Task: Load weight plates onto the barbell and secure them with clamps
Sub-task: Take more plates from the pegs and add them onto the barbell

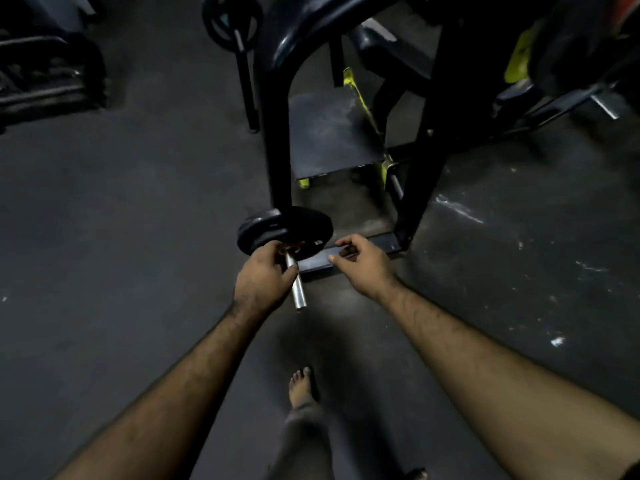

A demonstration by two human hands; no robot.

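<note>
Near the centre of the frame, your barbell sleeve (297,284) points toward you, bare steel for its near part, with at least two black weight plates (277,232) already pushed on at its far end, close against the black machine frame (277,133). So on this end the loading looks done or nearly so.

Your left hand (261,280) is curled around the sleeve just in front of the plates, fingers closed at the hub. Something small and metallic shows at the hub under your fingertips; it may be a clamp (290,250), but the picture is too dark and blurred to be sure, or to tell whether it is tight.

Your right hand (360,263) hovers just to the right of the plates, thumb and forefinger pinched on a small dark thing that I cannot identify.

What remains, as I judge it: seat and tighten the clamp against the outer plate. The other end of the bar is out of view, so its state is unknown.

A second plated bar (231,22) leans at the upper middle.
</note>
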